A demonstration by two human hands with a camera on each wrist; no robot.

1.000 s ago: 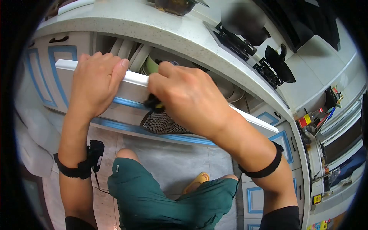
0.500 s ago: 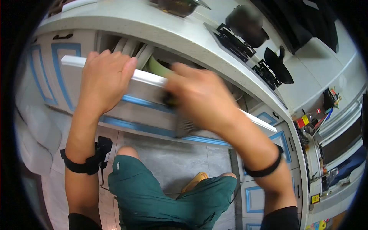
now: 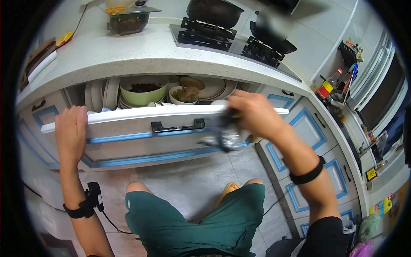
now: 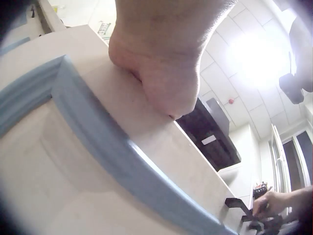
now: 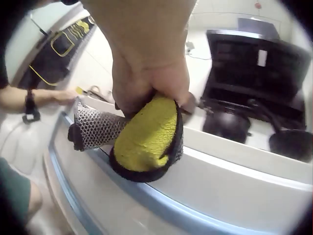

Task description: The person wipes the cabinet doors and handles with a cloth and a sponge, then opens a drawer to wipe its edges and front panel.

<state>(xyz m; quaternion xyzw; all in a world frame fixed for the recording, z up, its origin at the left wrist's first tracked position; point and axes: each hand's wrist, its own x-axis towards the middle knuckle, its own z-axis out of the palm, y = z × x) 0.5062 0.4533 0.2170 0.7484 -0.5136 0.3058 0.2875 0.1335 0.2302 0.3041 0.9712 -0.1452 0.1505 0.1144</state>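
Observation:
My left hand (image 3: 70, 130) grips the top edge of a white, blue-trimmed drawer front (image 3: 124, 114) near its left end, fingers over the edge. In my right hand (image 3: 257, 115) is a cleaning cloth (image 5: 146, 139), yellow and fuzzy on one side, silver mesh on the other, with black binding. It hangs folded from my fingers against the drawer front, right of the black handle (image 3: 178, 125), and is blurred in the head view. The drawer is pulled out. Inside are a green bowl (image 3: 143, 97), a small white bowl of food (image 3: 184, 101) and several plates (image 3: 212, 88).
The countertop (image 3: 98, 64) overhangs the drawer. On it stand a lidded glass pot (image 3: 128, 23) and a gas stove (image 3: 205, 36) with dark pans. Cabinets (image 3: 299, 158) close in at the right. My knees are just below the drawer.
My right hand has moved right along the drawer front with the cloth. My left hand has shifted toward the drawer's left end. The head view has turned, showing more of the drawer's inside.

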